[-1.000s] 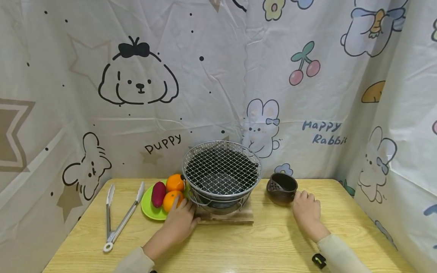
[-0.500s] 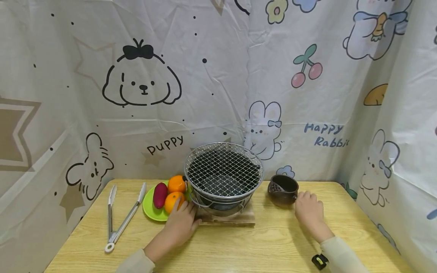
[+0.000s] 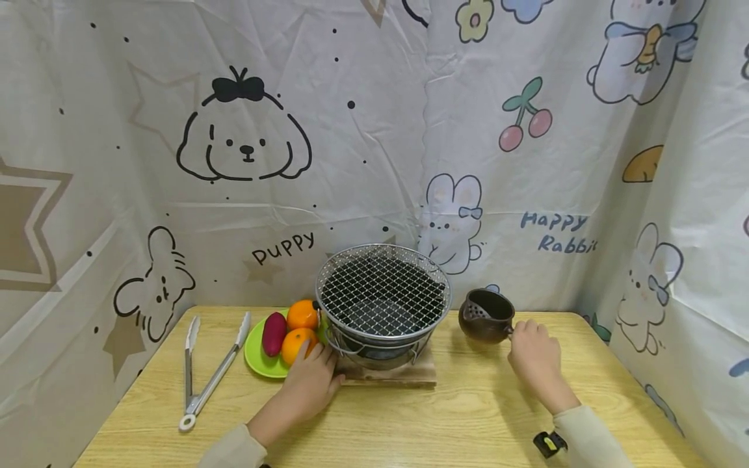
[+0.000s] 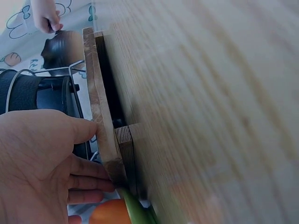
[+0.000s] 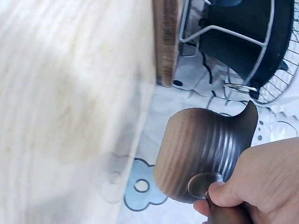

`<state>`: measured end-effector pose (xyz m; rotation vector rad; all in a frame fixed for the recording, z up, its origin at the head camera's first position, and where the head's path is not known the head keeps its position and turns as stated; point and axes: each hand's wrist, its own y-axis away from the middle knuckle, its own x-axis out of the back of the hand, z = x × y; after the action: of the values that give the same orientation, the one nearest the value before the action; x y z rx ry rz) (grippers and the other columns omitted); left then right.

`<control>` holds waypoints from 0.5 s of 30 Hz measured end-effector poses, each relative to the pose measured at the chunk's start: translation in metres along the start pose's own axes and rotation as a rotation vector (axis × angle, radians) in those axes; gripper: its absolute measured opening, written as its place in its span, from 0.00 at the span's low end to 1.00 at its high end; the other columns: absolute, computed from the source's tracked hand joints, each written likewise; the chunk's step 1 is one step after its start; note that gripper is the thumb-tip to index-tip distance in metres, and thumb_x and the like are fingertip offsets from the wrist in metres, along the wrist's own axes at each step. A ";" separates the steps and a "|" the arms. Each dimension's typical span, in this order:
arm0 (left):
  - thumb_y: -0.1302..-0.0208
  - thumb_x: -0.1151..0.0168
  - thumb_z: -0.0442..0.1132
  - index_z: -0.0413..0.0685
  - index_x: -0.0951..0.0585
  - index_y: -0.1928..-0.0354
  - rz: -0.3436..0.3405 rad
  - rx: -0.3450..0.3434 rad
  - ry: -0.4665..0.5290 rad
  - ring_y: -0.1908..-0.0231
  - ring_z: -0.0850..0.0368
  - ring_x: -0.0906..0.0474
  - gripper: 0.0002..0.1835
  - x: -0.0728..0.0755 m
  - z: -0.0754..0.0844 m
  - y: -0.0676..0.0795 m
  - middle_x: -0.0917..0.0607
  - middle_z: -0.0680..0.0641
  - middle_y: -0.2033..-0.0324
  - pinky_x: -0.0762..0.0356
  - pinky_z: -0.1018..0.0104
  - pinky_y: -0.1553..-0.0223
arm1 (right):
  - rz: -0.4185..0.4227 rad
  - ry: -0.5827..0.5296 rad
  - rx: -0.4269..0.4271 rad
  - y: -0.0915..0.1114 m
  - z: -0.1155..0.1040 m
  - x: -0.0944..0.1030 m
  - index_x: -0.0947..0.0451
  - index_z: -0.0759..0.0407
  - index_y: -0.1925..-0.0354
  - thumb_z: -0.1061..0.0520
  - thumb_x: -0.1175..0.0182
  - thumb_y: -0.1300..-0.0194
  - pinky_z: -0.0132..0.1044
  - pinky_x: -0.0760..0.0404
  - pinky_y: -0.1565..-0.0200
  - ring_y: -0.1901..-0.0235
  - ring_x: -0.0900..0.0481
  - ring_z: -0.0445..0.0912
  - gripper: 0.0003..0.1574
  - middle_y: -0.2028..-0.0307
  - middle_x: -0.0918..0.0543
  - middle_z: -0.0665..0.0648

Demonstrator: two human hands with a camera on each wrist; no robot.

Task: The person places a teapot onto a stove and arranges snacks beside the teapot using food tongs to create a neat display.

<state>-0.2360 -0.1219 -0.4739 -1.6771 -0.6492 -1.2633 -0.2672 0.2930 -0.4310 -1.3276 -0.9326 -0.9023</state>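
My right hand (image 3: pixel 534 354) grips the side handle of a dark brown ribbed teapot (image 5: pixel 205 149) with strainer holes inside its spout. In the right wrist view, the thumb lies on the handle near the body, and the pot is off the table. My left hand (image 3: pixel 310 382) rests at the front left corner of a wooden board (image 4: pixel 100 98), thumb tip on its edge and straight fingers beside it. On the board stands a round tabletop grill (image 3: pixel 383 299) with a wire mesh top. A green plate (image 3: pixel 255 361) near my left fingers holds an orange (image 3: pixel 297 344).
The plate also bears a purple sweet potato (image 3: pixel 274 335) and another orange fruit (image 3: pixel 302 314). Spread metal tongs (image 3: pixel 205 390) lie at the table's left. A small black item (image 3: pixel 549 444) is by the right sleeve. A printed curtain (image 3: pixel 363 130) stands behind the table (image 3: pixel 398 429).
My right hand has raised the teapot slightly from the table and tilted it, moving a little to the right. The left hand stays at the board's corner.
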 end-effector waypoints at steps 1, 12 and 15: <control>0.31 0.38 0.49 0.35 0.19 0.43 -0.006 0.000 0.001 0.44 0.45 0.26 0.25 0.000 0.000 0.000 0.18 0.41 0.41 0.35 0.43 0.32 | 0.015 -0.001 0.001 -0.001 0.000 0.002 0.29 0.75 0.68 0.61 0.39 0.33 0.53 0.23 0.75 0.71 0.25 0.60 0.16 0.73 0.27 0.67; 0.32 0.38 0.50 0.35 0.18 0.44 0.009 -0.008 -0.016 0.44 0.45 0.26 0.26 -0.003 0.000 -0.002 0.18 0.41 0.42 0.35 0.41 0.33 | 0.166 -0.023 -0.012 -0.005 0.003 0.017 0.29 0.73 0.70 0.62 0.41 0.32 0.54 0.26 0.76 0.71 0.24 0.63 0.14 0.74 0.27 0.67; 0.32 0.37 0.51 0.35 0.18 0.44 0.024 -0.010 -0.024 0.45 0.45 0.26 0.26 -0.005 0.001 -0.002 0.17 0.41 0.43 0.35 0.41 0.33 | 0.204 -0.021 -0.004 -0.007 0.003 0.020 0.31 0.72 0.72 0.62 0.41 0.32 0.52 0.28 0.76 0.71 0.26 0.62 0.15 0.74 0.28 0.66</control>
<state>-0.2391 -0.1201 -0.4784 -1.7062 -0.6367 -1.2330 -0.2664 0.2958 -0.4099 -1.4099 -0.7946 -0.7347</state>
